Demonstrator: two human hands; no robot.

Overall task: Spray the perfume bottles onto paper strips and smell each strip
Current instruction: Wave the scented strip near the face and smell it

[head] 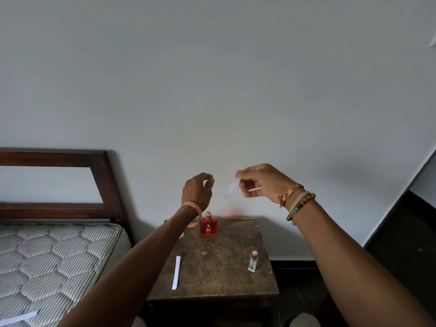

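My right hand [264, 182] is raised above the small wooden table [212, 289] and pinches a white paper strip [230, 191], which is blurred and hangs down to the left. My left hand [198, 188] hovers just left of the strip with its fingers curled; nothing shows in it. A red perfume bottle [208, 224] stands at the table's back, below my left wrist. Near the right edge stands a small clear bottle [253, 261] with a pink cap. Another white strip [176, 272] lies flat on the table's left side.
A mattress [47, 256] with a dark wooden headboard [103, 175] sits to the left, and a loose paper strip [20, 317] lies on it. A plain wall rises behind the table. A faint reddish blur [232, 212] shows above the table's back edge.
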